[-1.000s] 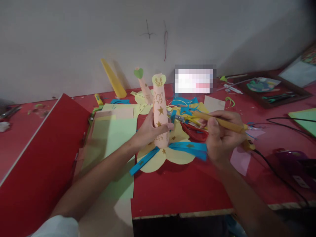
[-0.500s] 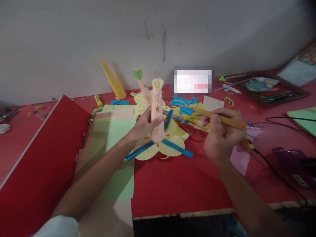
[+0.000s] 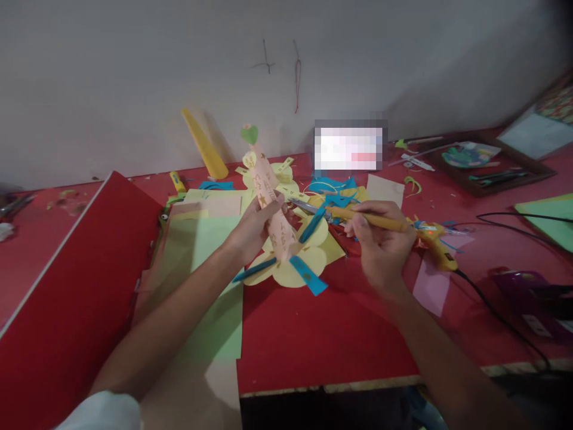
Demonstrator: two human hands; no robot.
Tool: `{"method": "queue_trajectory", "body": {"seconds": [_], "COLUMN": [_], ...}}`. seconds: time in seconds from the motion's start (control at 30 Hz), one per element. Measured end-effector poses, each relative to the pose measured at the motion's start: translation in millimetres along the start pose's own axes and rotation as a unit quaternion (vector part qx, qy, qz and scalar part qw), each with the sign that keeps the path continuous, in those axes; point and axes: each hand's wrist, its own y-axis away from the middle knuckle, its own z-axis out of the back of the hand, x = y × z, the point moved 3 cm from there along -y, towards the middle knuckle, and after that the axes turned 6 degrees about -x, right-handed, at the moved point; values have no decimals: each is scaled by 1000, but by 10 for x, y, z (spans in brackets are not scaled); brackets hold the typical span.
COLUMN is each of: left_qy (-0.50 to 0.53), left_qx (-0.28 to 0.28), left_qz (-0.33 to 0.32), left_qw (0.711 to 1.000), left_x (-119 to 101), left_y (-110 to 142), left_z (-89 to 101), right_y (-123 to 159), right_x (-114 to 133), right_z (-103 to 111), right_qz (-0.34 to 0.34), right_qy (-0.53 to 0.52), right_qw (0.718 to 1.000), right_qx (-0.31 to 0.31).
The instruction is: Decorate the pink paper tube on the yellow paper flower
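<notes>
My left hand [image 3: 255, 230] is wrapped round a pale pink paper tube [image 3: 279, 230] decorated with gold stars and drawings. The tube leans to the left. At its lower end is a yellow petal-shaped paper base [image 3: 293, 276], with blue paper strips [image 3: 310, 278] sticking outward. My right hand [image 3: 387, 245] grips a yellow-brown pen [image 3: 342, 213], its tip pointing left near one blue strip but apart from the tube. Behind the held tube stands a second pink tube with a green heart [image 3: 249, 134] at its top.
Scissors [image 3: 304, 206], blue paper scraps [image 3: 331, 182] and a yellow glue gun [image 3: 441, 251] with a black cord lie right of centre. Green paper sheets [image 3: 203, 257] and a raised red board [image 3: 89, 263] are at left. A yellow cone [image 3: 203, 143] leans on the wall. A dark tray [image 3: 486, 190] sits at right.
The held tube has gone from upright to tilted left, and its base has turned with the blue strips. My right hand has moved left with the pen, uncovering more of the glue gun.
</notes>
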Motion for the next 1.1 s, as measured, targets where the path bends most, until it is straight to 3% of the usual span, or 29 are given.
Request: {"method": "queue_trajectory", "body": {"seconds": [0.1, 0.2, 0.3, 0.4, 0.57, 0.67, 0.73, 0.83, 0.97, 1.1], "left_qy": [0, -47, -106, -176, -245, -215, -196, -176, -142, -124], "left_qx": [13, 42, 111, 176, 94, 90, 107, 122, 115, 137], "left_qz": [-27, -98, -165, -188, -157, -160, -175, -209, -210, -165], "left_qw": [1000, 993, 974, 950, 952, 959, 959, 954, 960, 969], "left_x": [-80, -210, -287, -234, -54, -69, -126, -197, -133, -21], "left_y": [85, 170, 218, 199, 84, 93, 119, 136, 91, 51], "left_z": [-82, -137, -169, -170, -105, -116, -125, -114, -75, -53], "right_y": [6, -4, -18, -31, -26, -26, -53, -143, -265, -255], "right_x": [-6, 10, 40, 37, -41, -71, -87, -136, -261, -334], "right_z": [1, 32, 68, 78, 44, 32, 59, 168, 320, 281], "right_qz": [7, 23, 33, 26, 20, 25, 32, 43, 31, -5], "right_qy": [-3, -5, -8, -11, -8, 0, 19, 13, -40, -48], "right_qw": [1000, 999, 995, 995, 998, 998, 997, 986, 963, 972], "right_qx": [-4, -47, -92, -98, -59, -49, -72, -159, -263, -231]}}
